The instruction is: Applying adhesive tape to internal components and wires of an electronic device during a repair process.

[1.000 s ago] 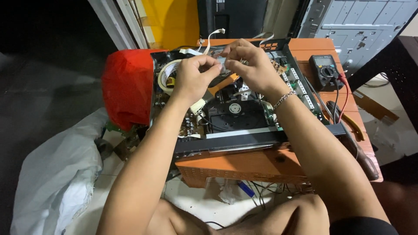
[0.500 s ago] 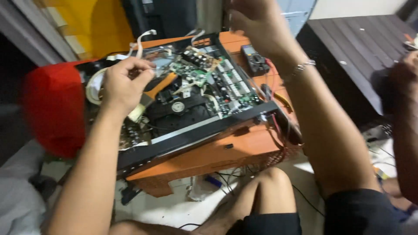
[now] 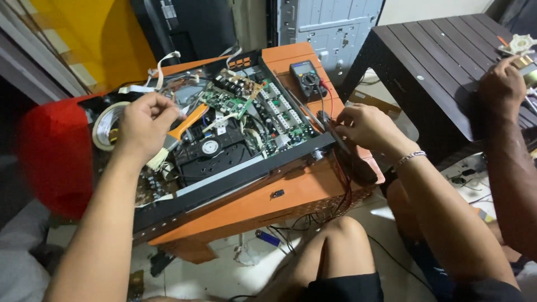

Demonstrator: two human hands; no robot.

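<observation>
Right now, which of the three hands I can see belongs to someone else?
The hand at far right, resting on the dark slatted table. The left hand and right hand work at the opened player.

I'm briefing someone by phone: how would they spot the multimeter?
Start at the orange table carrying the opened electronics chassis. On its far right corner, beside the chassis, lies the multimeter: dark, with a round dial and red and black leads trailing toward the right hand.

repair workshop | opened player chassis (image 3: 224, 184), multimeter (image 3: 306, 76) (circuit boards bare)
</observation>
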